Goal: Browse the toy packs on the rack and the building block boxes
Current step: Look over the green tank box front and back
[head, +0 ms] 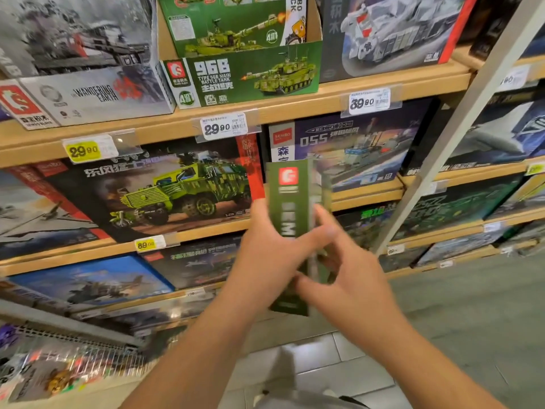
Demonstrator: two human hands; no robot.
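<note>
Holding green box [290,202] edge-on — left hand [265,246] grip curled; right hand [348,276] pinching.

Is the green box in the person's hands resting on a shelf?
No. The green box is held in the air by the left hand and right hand.

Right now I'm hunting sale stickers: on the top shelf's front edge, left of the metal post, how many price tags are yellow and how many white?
Yellow price tag: 1
White price tags: 2
Total: 3
</note>
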